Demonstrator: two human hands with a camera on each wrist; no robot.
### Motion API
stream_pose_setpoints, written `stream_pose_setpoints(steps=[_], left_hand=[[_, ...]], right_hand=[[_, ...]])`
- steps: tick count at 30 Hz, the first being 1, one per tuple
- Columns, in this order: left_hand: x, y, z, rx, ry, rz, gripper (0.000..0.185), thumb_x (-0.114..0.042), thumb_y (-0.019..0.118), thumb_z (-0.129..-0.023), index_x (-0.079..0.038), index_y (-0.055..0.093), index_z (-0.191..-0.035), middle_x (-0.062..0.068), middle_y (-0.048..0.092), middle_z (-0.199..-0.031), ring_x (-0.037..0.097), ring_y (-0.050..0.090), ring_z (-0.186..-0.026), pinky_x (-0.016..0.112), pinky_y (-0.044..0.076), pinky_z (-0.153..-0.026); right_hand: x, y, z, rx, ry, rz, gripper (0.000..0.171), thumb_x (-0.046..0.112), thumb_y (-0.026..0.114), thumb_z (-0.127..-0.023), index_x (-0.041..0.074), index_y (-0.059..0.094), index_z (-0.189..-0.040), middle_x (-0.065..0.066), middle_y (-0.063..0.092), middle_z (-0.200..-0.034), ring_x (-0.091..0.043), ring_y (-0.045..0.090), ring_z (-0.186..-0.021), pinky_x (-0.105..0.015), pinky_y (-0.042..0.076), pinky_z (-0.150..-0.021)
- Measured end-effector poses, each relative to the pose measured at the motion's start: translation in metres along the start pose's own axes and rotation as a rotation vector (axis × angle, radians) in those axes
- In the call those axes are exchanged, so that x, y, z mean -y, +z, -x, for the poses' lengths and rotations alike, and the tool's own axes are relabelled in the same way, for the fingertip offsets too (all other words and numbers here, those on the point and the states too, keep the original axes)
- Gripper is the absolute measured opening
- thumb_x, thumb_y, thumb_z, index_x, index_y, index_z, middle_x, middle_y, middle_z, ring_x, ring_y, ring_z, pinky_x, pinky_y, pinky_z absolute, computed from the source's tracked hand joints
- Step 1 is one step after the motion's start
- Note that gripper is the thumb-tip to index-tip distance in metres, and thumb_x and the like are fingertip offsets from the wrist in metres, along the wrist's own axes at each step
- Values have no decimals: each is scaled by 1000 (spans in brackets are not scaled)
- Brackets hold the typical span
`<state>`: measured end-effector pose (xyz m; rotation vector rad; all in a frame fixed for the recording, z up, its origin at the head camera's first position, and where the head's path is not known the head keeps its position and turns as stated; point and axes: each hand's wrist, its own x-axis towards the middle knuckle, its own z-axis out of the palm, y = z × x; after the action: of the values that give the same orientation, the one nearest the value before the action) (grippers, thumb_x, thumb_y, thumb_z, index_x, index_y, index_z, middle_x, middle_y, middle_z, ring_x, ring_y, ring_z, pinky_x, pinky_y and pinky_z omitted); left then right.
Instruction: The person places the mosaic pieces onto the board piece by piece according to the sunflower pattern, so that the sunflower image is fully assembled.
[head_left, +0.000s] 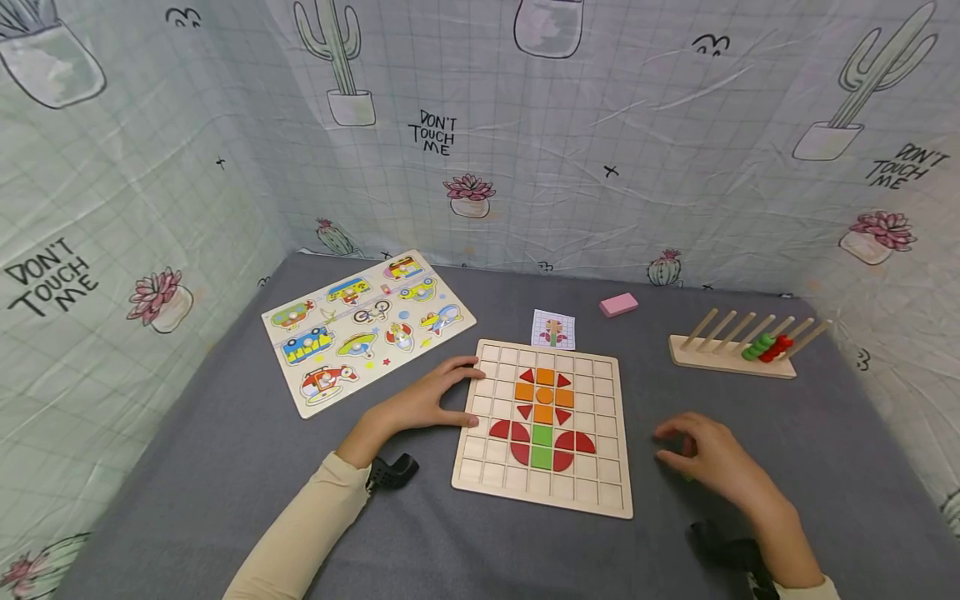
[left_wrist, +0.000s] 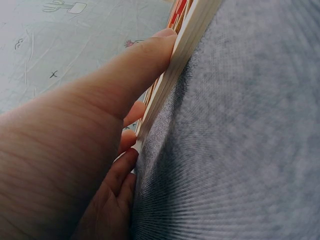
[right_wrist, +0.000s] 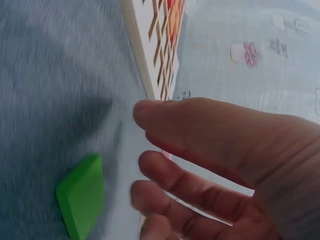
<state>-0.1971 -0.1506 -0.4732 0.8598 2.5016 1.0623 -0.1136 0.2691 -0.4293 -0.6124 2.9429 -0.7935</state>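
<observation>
A square wooden grid board lies in the middle of the grey cloth in the head view. Orange, red and green flat pieces form a symmetrical pattern in its cells, including a green square low in the centre. My left hand rests on the board's left edge, thumb and fingers spread along it and touching the rim. To the right of the board, my right hand hovers above the cloth with loosely bent fingers and holds nothing. Below its fingers lies a green piece, mostly hidden by the hand in the head view.
Behind the board lies a small pattern card; a pink block is to its right. A vehicle picture puzzle lies at the back left. At the right stands a wooden peg rack with green and red beads. Printed curtains enclose the table.
</observation>
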Motion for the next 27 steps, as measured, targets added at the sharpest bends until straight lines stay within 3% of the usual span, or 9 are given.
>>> stream_pose_setpoints(steps=[6,13,27], left_hand=[[0,0,0,-2,6,-2,70,-38,78,-83,-17,47,-142,4,26,-157,25,27,-143,47,28,-113],[0,0,0,-1,2,-4,70,-37,78,-83,-17,47,-142,4,26,-157,25,26,-144,47,28,-114],[0,0,0,-2,3,-5,70,-37,78,-83,-17,47,-142,4,26,-157,26,26,-144,48,28,-113]], right_hand=[[-11,-6,4,75,32,-8,22,9,83,-76,3,70,-92,-4,63,-89,-3,44,-61,-26,40,-54],[-19,-13,5,172,113,0,23,12,82,-76,3,70,-93,-4,63,-88,-19,57,-78,-34,46,-64],[-16,-8,3,142,139,-41,25,7,82,-74,-1,67,-93,0,58,-77,-9,50,-66,-28,44,-57]])
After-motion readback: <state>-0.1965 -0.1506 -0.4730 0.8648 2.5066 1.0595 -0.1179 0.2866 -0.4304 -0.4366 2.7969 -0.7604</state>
